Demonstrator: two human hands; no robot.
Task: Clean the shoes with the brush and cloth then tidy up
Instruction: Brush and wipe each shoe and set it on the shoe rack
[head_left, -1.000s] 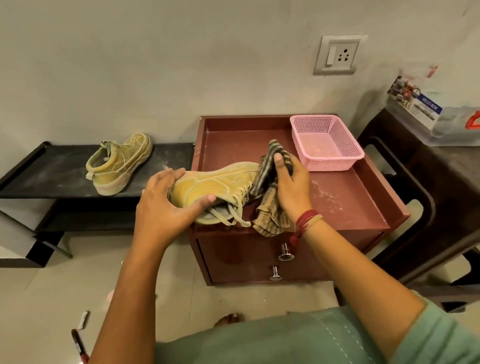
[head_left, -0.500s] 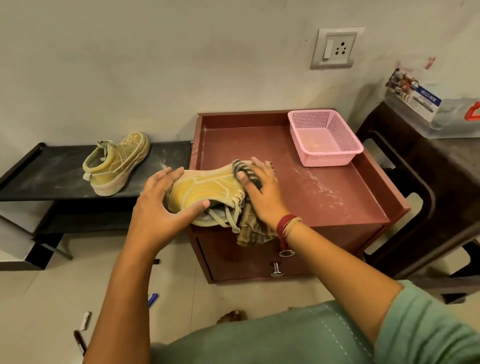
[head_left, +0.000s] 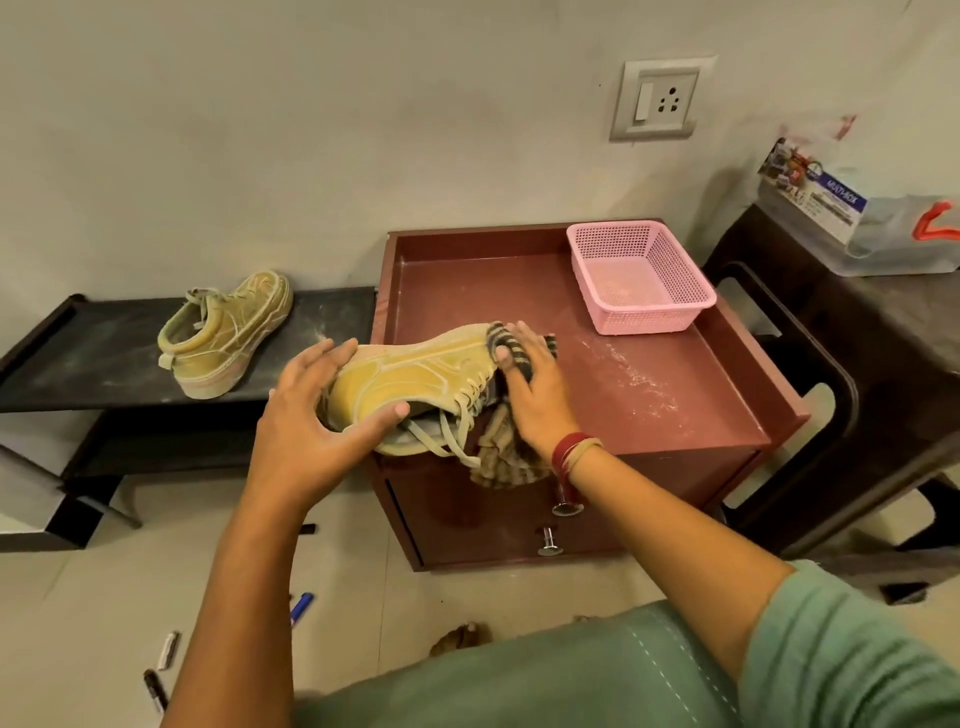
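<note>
Yellow shoe (head_left: 415, 371) lies on its side at the table's (head_left: 675, 384) near edge. The left hand (head_left: 311, 415) clasps its heel, thumb underneath. The right hand (head_left: 537, 400), fingers flat, presses the striped cloth (head_left: 501, 462) against the laces and hides part of it. Further left sits a second shoe (head_left: 228, 332). Beyond the right hand, a box label (head_left: 839, 200) reads "MULTI-BOX".

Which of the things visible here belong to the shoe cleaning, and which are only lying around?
Belonging to the job: yellow sneaker, gripped by the left hand; striped cloth, pressed on it by the right hand; second sneaker on the black shelf.
Lying about: pink basket; pens on the floor; labelled plastic box; wall socket.
</note>
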